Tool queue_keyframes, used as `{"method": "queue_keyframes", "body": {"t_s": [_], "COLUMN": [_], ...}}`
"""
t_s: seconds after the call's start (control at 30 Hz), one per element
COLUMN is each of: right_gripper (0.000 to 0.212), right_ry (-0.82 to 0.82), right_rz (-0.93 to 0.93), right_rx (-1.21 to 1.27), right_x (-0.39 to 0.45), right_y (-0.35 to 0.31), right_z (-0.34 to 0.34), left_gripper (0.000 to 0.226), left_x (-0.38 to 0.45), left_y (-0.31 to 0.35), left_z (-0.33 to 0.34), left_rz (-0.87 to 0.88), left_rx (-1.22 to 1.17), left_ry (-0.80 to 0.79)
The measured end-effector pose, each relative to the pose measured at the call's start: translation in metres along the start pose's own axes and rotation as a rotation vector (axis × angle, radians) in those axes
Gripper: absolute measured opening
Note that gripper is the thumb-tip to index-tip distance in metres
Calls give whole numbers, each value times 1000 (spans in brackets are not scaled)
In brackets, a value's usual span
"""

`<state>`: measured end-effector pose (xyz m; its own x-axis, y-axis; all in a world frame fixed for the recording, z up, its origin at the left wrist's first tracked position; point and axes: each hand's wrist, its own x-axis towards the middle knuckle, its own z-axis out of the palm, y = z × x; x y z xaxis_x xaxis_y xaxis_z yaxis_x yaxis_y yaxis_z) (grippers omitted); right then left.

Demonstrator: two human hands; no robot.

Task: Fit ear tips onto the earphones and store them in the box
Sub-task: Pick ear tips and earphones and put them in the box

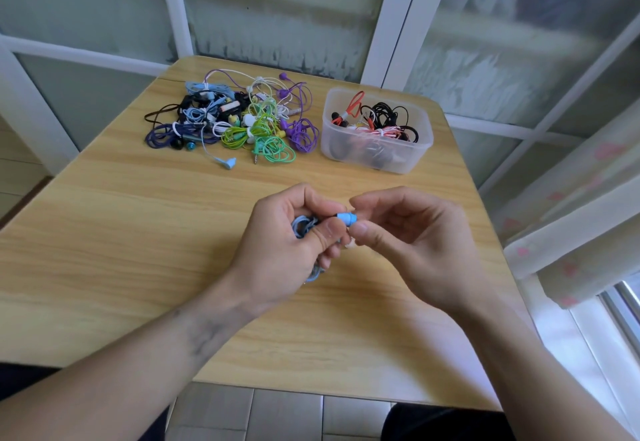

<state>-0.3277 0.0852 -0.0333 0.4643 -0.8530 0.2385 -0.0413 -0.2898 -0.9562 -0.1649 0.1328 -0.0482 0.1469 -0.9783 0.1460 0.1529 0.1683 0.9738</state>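
Note:
My left hand (291, 243) grips a coiled light blue earphone (347, 218), its bud sticking out between thumb and fingers toward the right. My right hand (408, 232) meets it, thumb and forefinger pinching at the bud's tip; a pale ear tip (350, 243) shows just below the thumbs. A pile of tangled earphones (235, 118) in blue, green, purple, black and white lies at the table's far left. The clear plastic box (412, 160) stands at the far right with black and red-white earphones inside.
The wooden table (138, 250) has rounded far corners and stands against frosted glass panels with white frames. A curtain (571, 218) hangs at the right edge. Tiled floor and my dark-clothed knees show below the near table edge.

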Motion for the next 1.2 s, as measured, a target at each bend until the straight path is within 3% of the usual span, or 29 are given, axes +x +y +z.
{"method": "queue_keyframes", "body": {"t_s": [0.3, 0.57, 0.9, 1.2], "right_gripper": [9, 20, 14, 10], "right_ry": [53, 54, 40, -143], "right_rz": [-111, -208, -78, 90], "right_rx": [-33, -137, -27, 111], "right_x": [-1, 0, 0, 4], "right_y": [-1, 3, 0, 1], "right_z": [6, 5, 2, -13], "left_gripper": [8, 3, 4, 6], "left_x": [-1, -1, 0, -1], "left_y": [-1, 1, 1, 4], "left_z": [3, 2, 0, -2], "left_rz": [-81, -189, -156, -86], "left_rx": [-115, -210, -155, -29], "left_ry": [13, -6, -16, -121]}}
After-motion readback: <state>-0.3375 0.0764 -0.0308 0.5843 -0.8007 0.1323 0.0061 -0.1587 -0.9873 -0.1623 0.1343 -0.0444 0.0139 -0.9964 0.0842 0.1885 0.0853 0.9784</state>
